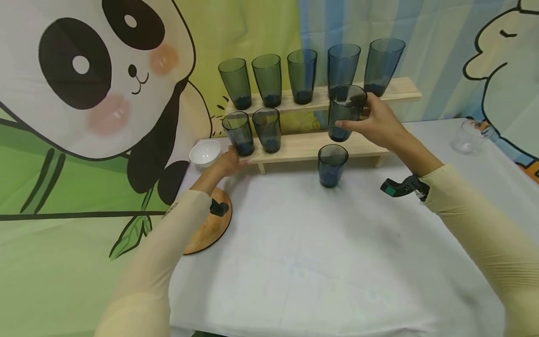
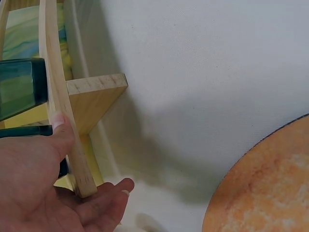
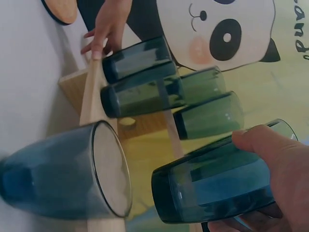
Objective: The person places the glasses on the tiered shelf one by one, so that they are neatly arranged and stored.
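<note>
My right hand (image 1: pixel 381 122) grips a blue-tinted drinking glass (image 1: pixel 343 117) upright, thumb on the near side, over the right part of the lower shelf of a two-tier wooden rack (image 1: pixel 301 146). At the left end of that shelf is my left hand (image 1: pixel 227 164); in the left wrist view its thumb (image 2: pixel 60 123) lies on the board's edge and its fingers reach beneath. Beside it on the lower shelf stand two glasses (image 1: pixel 239 133) (image 1: pixel 268 131). Several more glasses (image 1: pixel 302 77) line the upper shelf. Another glass (image 1: pixel 331 166) stands upright on the table before the rack.
A white bowl (image 1: pixel 205 153) sits left of the rack. A round brown board (image 1: pixel 214 229) lies partly under my left forearm. At the far right is a clear glass vessel (image 1: pixel 467 138). A printed panda curtain (image 1: pixel 168 93) hangs behind the white-covered table (image 1: pixel 294 262).
</note>
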